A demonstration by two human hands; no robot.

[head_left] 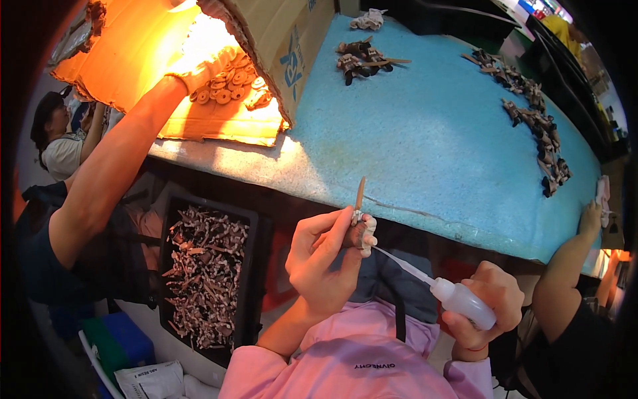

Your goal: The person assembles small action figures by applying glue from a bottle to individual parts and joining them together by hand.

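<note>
Table (412,146): blue top, work on all sides.
Box (266,40): torn cardboard on the table's left end, glowing inside; a co-worker's hand (206,72) is among tan rings (229,86).
Crate (253,229): black, below the table's near edge at left, filled with jumbled parts (206,279).
Left hand (322,263): just off the table's near edge, pinching the piece (365,234), its stick (360,193) upward; a slack pinch could let it twist.
Nozzle (412,268): off the same edge, tip at the piece, contact unclear; a slip could jab the fingers.
Right hand (497,299): wrapped around the bottle (468,307), off the table's near edge; squeezing too hard could flood the piece.
Pile (541,133): similar pieces along the table's right side.
</note>
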